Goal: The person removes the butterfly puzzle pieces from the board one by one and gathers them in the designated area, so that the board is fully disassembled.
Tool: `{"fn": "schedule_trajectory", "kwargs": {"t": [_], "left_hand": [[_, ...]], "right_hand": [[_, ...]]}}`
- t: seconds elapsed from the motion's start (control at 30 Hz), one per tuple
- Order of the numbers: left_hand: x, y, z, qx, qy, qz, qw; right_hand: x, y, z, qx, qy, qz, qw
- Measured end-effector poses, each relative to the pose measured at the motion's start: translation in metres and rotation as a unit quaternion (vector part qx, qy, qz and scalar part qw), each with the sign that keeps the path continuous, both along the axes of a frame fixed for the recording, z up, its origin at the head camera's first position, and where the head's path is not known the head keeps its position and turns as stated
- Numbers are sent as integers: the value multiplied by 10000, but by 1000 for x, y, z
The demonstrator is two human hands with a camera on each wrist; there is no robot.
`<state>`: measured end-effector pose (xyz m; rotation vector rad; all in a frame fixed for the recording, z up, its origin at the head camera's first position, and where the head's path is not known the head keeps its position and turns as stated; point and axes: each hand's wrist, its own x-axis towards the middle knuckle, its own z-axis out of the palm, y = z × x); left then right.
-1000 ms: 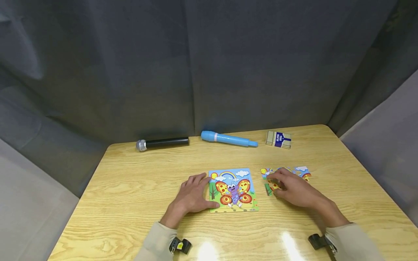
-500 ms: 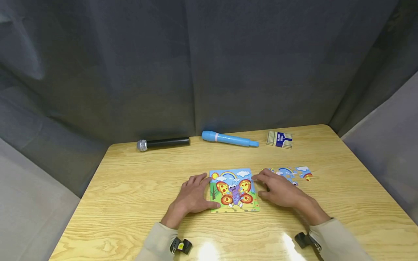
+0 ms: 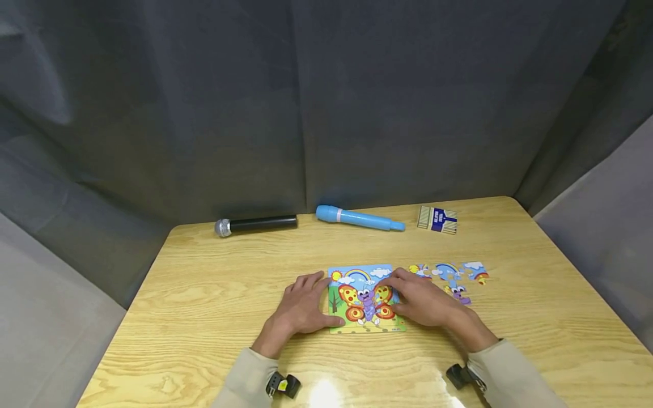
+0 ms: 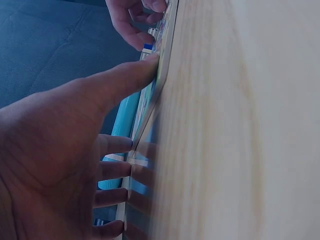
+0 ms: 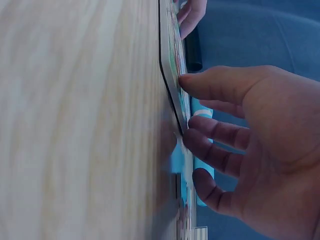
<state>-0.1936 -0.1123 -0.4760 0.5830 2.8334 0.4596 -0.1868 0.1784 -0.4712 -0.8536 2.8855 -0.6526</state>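
Note:
A square puzzle board [image 3: 359, 330] with a butterfly picture lies flat on the table. My left hand [image 3: 303, 306] rests at its left side, fingers spread along the edge. In the left wrist view the left thumb [image 4: 132, 77] presses on the board's top face. My right hand [image 3: 425, 300] reaches over the right edge, index fingertip and thumb on the butterfly's right wing. From the right wrist view, the right thumb [image 5: 210, 82] touches the board and the other fingers bend loosely; no piece shows between them. Loose puzzle pieces [image 3: 449, 271] lie beyond the right hand, partly hidden by it.
Along the back of the table lie a black microphone [image 3: 262, 223] with a silver head, a blue microphone-shaped stick [image 3: 362, 219] and a flat pack of pale sticks [image 3: 437, 220] with a blue label. A dark curtain [image 3: 306, 113] hangs behind the table.
My right hand has moved left from over the loose pieces to the board's right side, uncovering several pieces. The left hand has stayed at the board's left edge.

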Motion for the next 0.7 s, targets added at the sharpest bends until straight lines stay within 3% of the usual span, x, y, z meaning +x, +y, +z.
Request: {"fn": "schedule_trajectory", "kwargs": {"t": [0.37,0.7], "left_hand": [[0,1,0,-40,17,1,10000],[-1,0,0,-51,-10,4,10000]], "right_hand": [[-2,-7,-1,-30,-308,-170,9994],[-2,-12,2,-231,-569,-590,9964]]}}
